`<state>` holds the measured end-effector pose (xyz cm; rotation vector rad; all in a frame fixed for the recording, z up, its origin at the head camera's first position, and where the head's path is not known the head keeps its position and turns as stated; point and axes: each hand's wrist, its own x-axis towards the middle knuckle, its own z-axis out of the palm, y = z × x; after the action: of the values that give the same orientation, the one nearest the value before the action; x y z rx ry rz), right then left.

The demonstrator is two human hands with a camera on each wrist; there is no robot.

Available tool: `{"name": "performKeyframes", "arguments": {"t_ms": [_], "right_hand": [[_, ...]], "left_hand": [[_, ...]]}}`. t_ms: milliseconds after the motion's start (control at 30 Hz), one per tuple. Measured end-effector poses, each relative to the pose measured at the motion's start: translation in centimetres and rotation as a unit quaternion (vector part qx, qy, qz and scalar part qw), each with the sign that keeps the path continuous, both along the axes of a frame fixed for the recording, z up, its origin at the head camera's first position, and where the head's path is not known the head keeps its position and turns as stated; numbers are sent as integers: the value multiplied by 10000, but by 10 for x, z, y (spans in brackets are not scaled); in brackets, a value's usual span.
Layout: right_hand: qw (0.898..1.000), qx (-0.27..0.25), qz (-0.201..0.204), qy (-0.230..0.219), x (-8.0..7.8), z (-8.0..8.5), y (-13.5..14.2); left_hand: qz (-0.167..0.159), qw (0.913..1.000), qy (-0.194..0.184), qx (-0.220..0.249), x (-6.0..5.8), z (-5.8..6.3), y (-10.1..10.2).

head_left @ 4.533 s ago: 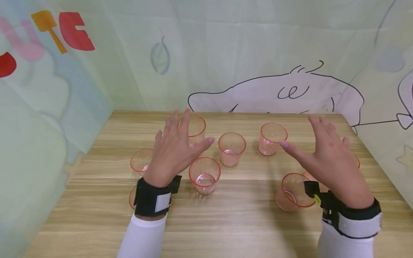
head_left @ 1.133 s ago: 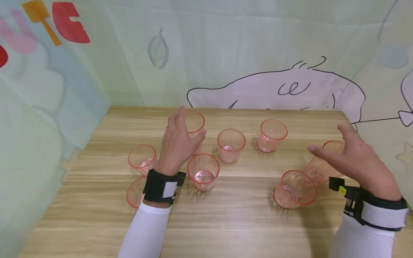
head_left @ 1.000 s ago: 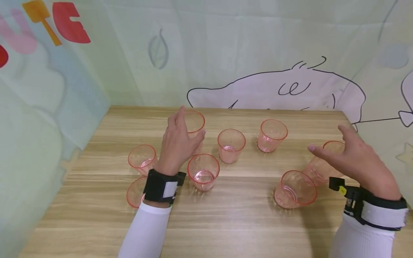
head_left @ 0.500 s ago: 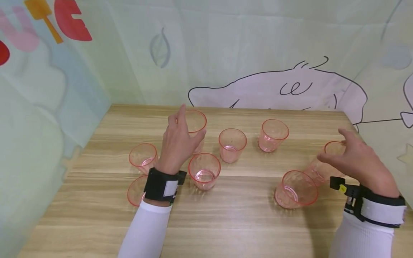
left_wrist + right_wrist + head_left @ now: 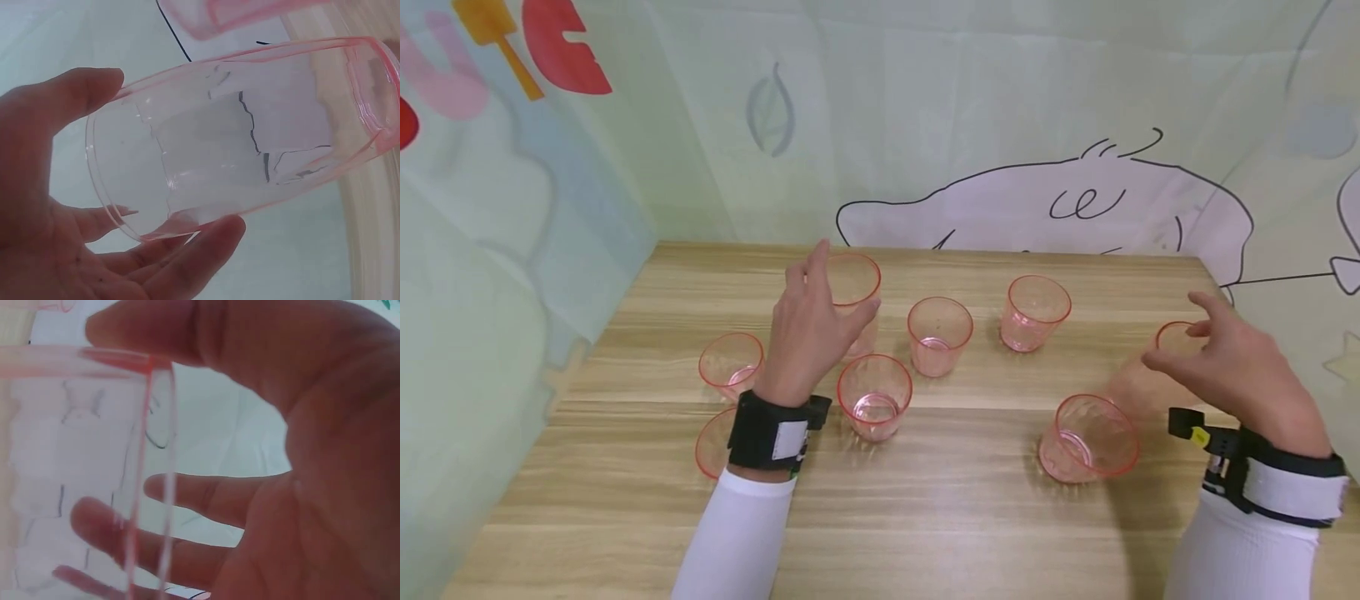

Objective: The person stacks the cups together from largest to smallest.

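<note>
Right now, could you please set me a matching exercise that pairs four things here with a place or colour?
Things:
1. left hand
2. letter T
3. right hand
4. left sleeve

Places or colours:
A. white
B. around the rightmost tumbler
C. around a tumbler left of centre
D. orange

Pairs: 1-C, 2-D, 3-B, 4-A

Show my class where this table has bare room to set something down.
Bare: the middle of the table, between the front-centre tumbler and front-right tumbler; also the left strip, between the leftmost tumblers and side backdrop. Crowded: around the left grip, where five tumblers cluster, and by the right grip, with two more.
</note>
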<state>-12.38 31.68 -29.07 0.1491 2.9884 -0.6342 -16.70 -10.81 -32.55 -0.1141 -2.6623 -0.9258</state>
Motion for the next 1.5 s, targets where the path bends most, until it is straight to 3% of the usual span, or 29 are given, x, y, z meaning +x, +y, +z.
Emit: {"name": "performKeyframes", "arguments": {"t_ms": [233, 367, 533, 767, 967, 1100, 1267, 1500], "right_hand": [[9984, -173, -257, 481, 6, 8, -10], [9952, -232, -445, 836, 10, 14, -17], [9869, -386, -738, 1381, 15, 20, -25], [9752, -650, -1117, 1797, 20, 24, -34], [9626, -1027, -1124, 2241, 23, 26, -42], [9553, -1211, -1093, 2467, 25, 28, -48], [9523, -1242, -1004, 2599, 26, 28, -52], [9492, -1208, -861, 2775, 25, 27, -56]], "left_hand": [[106, 9999, -26, 122, 2, 6, -1], [143, 9996, 144, 191, 5, 10, -2], [143, 9991, 289, 282, 7, 14, -2], [94, 9988, 352, 328, 7, 15, -2], [-52, 9982, 504, 312, 10, 18, 0], [-246, 9986, 384, 266, 13, 19, 3], [-388, 9987, 152, 305, 15, 20, 7], [-487, 9982, 250, 247, 15, 19, 11]]}}
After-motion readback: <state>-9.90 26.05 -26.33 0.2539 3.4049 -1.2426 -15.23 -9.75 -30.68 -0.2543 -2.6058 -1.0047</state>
